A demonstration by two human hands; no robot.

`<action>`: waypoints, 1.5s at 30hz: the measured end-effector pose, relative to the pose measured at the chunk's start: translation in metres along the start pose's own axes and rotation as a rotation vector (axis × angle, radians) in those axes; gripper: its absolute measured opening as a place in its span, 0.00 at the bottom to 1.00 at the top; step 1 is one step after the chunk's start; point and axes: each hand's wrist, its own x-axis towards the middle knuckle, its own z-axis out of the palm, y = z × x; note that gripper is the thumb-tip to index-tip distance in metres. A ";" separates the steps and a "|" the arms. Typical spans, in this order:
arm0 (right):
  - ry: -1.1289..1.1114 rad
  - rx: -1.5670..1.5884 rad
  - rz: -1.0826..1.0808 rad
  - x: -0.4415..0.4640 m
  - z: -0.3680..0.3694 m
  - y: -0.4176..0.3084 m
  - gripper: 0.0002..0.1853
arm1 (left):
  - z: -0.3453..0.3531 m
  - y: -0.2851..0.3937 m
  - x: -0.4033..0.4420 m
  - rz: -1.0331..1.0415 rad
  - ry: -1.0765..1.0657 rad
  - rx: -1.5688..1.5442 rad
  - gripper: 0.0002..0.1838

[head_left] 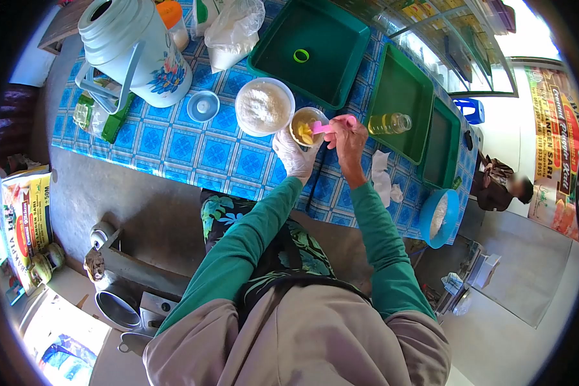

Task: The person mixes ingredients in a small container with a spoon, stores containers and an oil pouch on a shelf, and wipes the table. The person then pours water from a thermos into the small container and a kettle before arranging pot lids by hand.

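Note:
My left hand (294, 154), in a thin whitish glove, is wrapped round a small bowl (309, 115) of yellow liquid and steadies it near the table's edge. Fingers of my right hand (347, 143) pinch a pink utensil (319, 128), whose far end dips into the yellow liquid; its exact kind is hidden. Directly left of the small bowl is a larger white bowl (239, 116) filled with white flour (264, 106). To the right of my right hand, a glass jar (390, 123) with yellowish contents lies or leans at the rim of a green tray (402, 96).
A dark green tray (321, 38) holds a bright green ring (301, 56). At the left stand a large flowered thermos (135, 58), its blue lid (203, 106) and a plastic bag (233, 35) of white powder. A blue basin (429, 225) sits at the right corner; a person (498, 186) is beyond.

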 end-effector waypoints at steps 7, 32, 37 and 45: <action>-0.001 0.334 0.072 -0.015 0.002 0.001 0.06 | -0.004 0.002 0.002 0.029 0.005 -0.015 0.46; 0.173 0.382 0.244 -0.020 -0.004 0.011 0.05 | -0.015 0.009 0.006 0.087 -0.071 0.016 0.48; 0.089 0.418 0.165 -0.032 -0.006 0.012 0.07 | -0.019 0.007 0.006 0.101 -0.099 0.045 0.48; -0.221 -0.223 -0.518 -0.030 -0.011 -0.010 0.06 | -0.032 0.005 0.009 0.175 -0.188 0.061 0.47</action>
